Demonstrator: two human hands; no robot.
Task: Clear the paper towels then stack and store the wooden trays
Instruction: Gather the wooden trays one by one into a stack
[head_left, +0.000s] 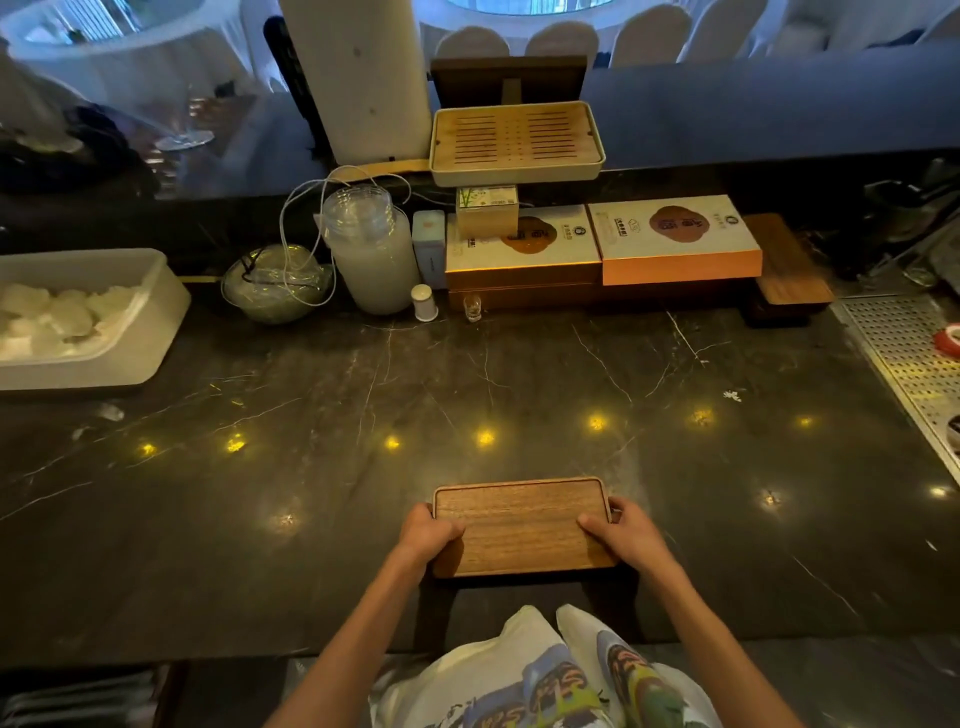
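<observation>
Wooden, brown rectangular tray (521, 525) at the near counter edge is grasped at both ends by left hand (427, 535) and right hand (626, 535); advise carrying level.

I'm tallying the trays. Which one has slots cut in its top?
The pale slatted tray raised at the back. The plain brown wooden tray in both hands and the one far right have solid tops.

A wooden tray (521, 525) is gripped at its short ends by the left hand (428, 535) and right hand (623, 532) above a dark marble counter (363, 467); a slatted tray (517, 143) is seen beyond.
</observation>
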